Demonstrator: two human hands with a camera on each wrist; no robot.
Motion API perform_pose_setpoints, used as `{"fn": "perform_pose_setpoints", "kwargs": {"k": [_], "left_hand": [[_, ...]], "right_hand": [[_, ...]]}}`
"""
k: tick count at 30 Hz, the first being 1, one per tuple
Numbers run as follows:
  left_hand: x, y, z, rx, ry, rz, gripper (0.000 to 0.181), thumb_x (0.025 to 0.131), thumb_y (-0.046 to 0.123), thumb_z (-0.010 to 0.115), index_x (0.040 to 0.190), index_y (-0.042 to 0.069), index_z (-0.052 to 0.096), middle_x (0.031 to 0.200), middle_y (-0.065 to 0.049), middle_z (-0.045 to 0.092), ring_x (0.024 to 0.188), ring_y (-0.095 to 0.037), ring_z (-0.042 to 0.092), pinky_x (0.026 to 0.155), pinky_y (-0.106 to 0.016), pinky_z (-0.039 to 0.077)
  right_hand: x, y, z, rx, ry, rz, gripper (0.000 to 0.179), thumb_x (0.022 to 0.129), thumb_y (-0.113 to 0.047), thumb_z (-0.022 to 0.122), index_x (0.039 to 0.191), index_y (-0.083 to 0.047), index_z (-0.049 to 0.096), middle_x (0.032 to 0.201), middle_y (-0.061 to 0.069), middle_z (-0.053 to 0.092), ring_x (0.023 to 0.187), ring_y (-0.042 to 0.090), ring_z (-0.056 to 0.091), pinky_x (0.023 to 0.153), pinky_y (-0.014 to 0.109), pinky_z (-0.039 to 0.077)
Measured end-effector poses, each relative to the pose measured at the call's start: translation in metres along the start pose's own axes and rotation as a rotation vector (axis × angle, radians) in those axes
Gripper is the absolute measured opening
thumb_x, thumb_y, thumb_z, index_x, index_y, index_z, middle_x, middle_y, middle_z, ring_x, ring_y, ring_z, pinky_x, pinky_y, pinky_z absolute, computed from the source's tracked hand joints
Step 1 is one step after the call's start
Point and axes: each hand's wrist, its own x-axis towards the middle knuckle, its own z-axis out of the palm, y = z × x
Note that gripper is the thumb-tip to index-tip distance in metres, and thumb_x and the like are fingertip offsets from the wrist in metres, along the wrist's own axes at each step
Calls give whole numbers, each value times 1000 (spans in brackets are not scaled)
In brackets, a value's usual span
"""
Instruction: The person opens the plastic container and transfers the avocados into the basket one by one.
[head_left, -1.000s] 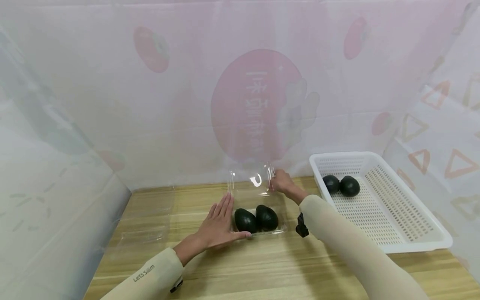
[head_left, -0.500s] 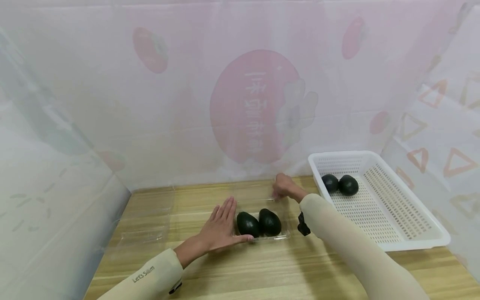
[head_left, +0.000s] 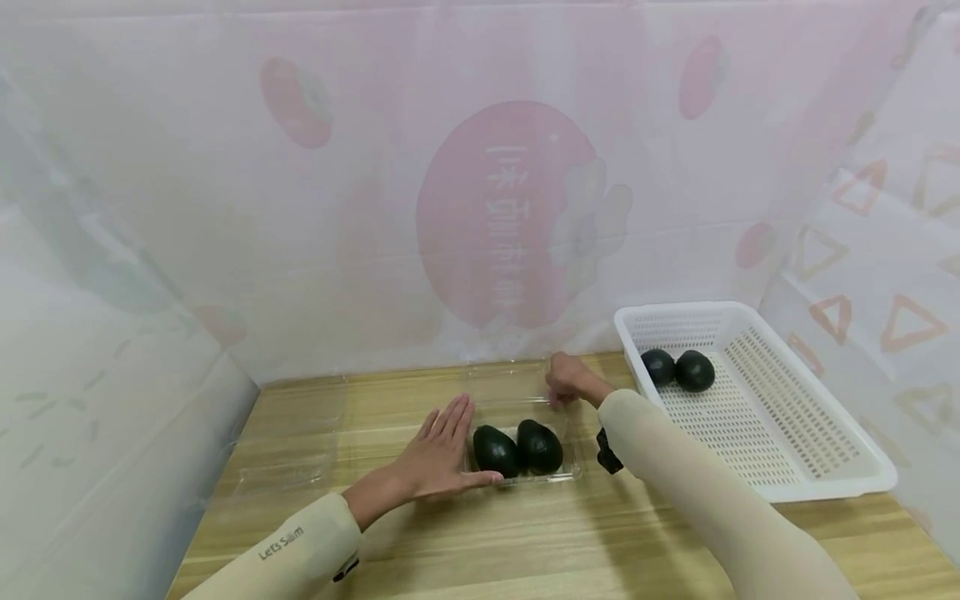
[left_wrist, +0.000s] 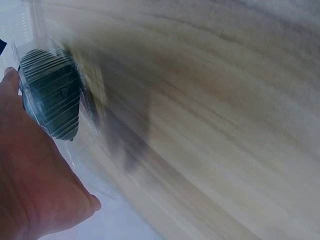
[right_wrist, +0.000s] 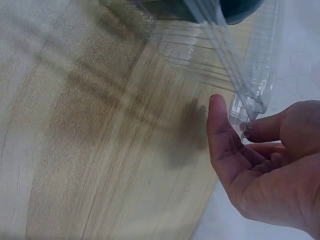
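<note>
A clear plastic clamshell box (head_left: pixel 555 477) stands mid-table with two dark green avocados (head_left: pixel 495 452) side by side in its base. Its lid (head_left: pixel 502 382) is folded back toward the wall. My left hand (head_left: pixel 435 458) lies along the box's left side, fingers straight, with the thumb at the front edge. In the left wrist view an avocado (left_wrist: pixel 52 95) shows through the ribbed plastic. My right hand (head_left: pixel 567 377) is at the box's back right corner. The right wrist view shows that hand (right_wrist: pixel 265 160) pinching a clear plastic edge between thumb and fingers.
A white perforated basket (head_left: pixel 817 492) on the right holds two more avocados (head_left: pixel 694 371). Another clear plastic container (head_left: pixel 288 475) lies at the table's left. Printed sheets (head_left: pixel 360 250) wall in the wooden table (head_left: pixel 480 550) at the back and sides.
The raised lid has swung down and back with my right hand, which is lower than before. The base with the avocados has shifted slightly toward me. My left hand stays beside the box.
</note>
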Motion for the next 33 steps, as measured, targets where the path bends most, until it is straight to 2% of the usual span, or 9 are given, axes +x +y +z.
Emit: {"fn": "perform_pose_setpoints", "kwargs": {"k": [7, 12, 16, 18, 21, 23, 25, 27, 33], "left_hand": [[2, 0, -5, 27, -31, 5, 127, 89, 90, 48, 169, -1, 11, 176, -21, 10, 163, -35, 12, 128, -61, 15], [3, -2, -4, 26, -23, 20, 131, 86, 95, 43, 169, -1, 10, 176, -21, 11, 163, -36, 13, 128, -62, 15], [5, -3, 0, 24, -19, 13, 131, 86, 96, 41, 170, 1, 8, 177, -21, 10, 163, -35, 12, 128, -62, 15], [5, -3, 0, 20, -21, 5, 130, 86, 94, 44, 170, 1, 8, 177, -21, 10, 164, -35, 12, 128, -63, 16], [5, -1, -1, 22, -36, -5, 130, 87, 92, 48, 170, 1, 7, 177, -21, 10, 164, -35, 11, 128, -63, 16], [5, 0, -2, 19, -40, -8, 129, 87, 91, 50, 169, 0, 8, 176, -21, 10, 164, -36, 12, 128, -63, 16], [5, 0, -2, 20, -40, -8, 129, 87, 91, 50, 169, -1, 9, 176, -22, 10, 163, -36, 12, 127, -63, 17], [6, -1, -1, 22, -37, -5, 130, 87, 91, 49, 169, -1, 10, 176, -22, 10, 163, -36, 12, 127, -63, 17], [7, -6, 6, 21, -24, -2, 132, 86, 95, 43, 169, -1, 10, 177, -21, 10, 164, -35, 11, 127, -63, 16]], "right_hand": [[-4, -1, 0, 46, 14, 4, 39, 97, 7, 45, 63, -4, 60, 57, 5, 64, 50, 15, 57, 49, 30, 49], [-1, -1, -2, -39, 31, -6, 39, 97, 6, 46, 63, -5, 60, 57, 7, 64, 48, 16, 59, 46, 29, 52], [13, 6, -7, -160, 39, -27, 34, 94, 3, 49, 62, -7, 56, 55, 7, 57, 44, 17, 53, 45, 31, 47], [37, 31, -2, -194, 96, -127, 31, 94, -4, 49, 64, -11, 52, 57, 4, 52, 47, 16, 47, 47, 33, 42], [36, 32, -6, -243, 132, -187, 21, 96, -11, 53, 76, -6, 58, 70, 9, 57, 59, 23, 51, 58, 41, 48], [25, 27, -10, -264, 160, -222, 19, 98, -14, 55, 95, 0, 68, 89, 15, 67, 77, 29, 63, 72, 46, 54], [-6, 0, -21, -293, 134, -191, 31, 100, -11, 57, 123, 7, 68, 118, 25, 71, 106, 39, 68, 92, 53, 56], [-17, -5, -24, -329, 147, -244, 42, 102, -13, 58, 138, 9, 63, 136, 27, 66, 125, 44, 63, 104, 55, 53], [-25, -2, -31, -404, 141, -403, 50, 104, -18, 62, 145, 11, 56, 146, 29, 59, 136, 46, 55, 112, 57, 46]]}}
